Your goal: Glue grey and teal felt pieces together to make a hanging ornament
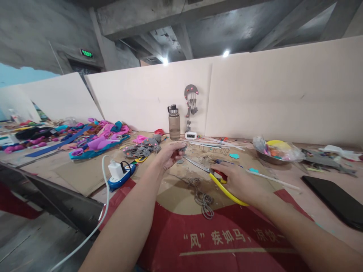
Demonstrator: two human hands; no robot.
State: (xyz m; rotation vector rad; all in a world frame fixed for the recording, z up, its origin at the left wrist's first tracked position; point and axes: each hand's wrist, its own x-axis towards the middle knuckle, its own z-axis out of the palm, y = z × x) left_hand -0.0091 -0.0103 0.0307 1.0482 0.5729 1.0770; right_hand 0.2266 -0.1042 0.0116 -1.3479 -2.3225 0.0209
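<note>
My left hand (172,154) is closed in a pinch on a small grey piece (183,149), mostly hidden by the fingers. My right hand (231,174) is curled over a pair of scissors (228,193) with yellow handles; some red shows under the fingers. The blades point left towards my left hand, and the fingers cover part of the grip. Below the blades, a loose bundle of grey cord (204,202) lies on the red and tan cardboard (170,230). Grey felt pieces with pink dots (143,148) are heaped left of my left hand.
A water bottle (174,124) and a small white clock (191,135) stand at the back, by a grey moon-shaped hanging ornament (191,91). Left are a blue power strip (121,182) and colourful fabric (103,138). Right are a metal bowl (276,159) and a black phone (334,200).
</note>
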